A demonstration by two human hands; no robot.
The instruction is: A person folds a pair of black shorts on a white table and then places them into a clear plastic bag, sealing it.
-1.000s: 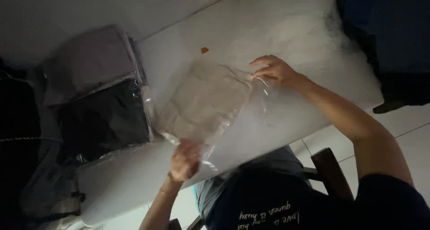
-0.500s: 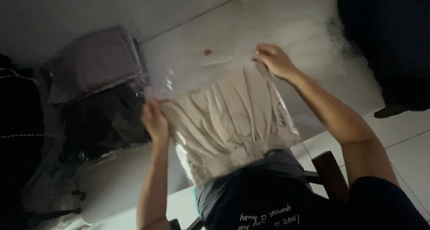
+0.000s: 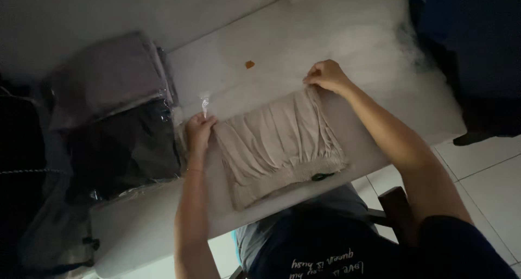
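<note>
A folded beige garment (image 3: 279, 146) inside a clear plastic bag lies flat on the white table (image 3: 347, 45), right in front of me. My left hand (image 3: 199, 128) pinches the bag's far left corner, where a bit of crinkled plastic sticks up. My right hand (image 3: 327, 75) grips the bag's far right corner. Both arms reach out over the table from a dark shirt at the bottom of the view.
To the left, a stack of bagged garments: a grey one (image 3: 106, 78) on top and a black one (image 3: 122, 148) nearer me. A small orange speck (image 3: 249, 64) lies on the table. A dark chair (image 3: 399, 205) and a white tiled floor (image 3: 488, 181) are at the right.
The bagged garment came down from a tilted, lifted position and now lies flat on the table. My left hand moved from its near edge to its far left corner.
</note>
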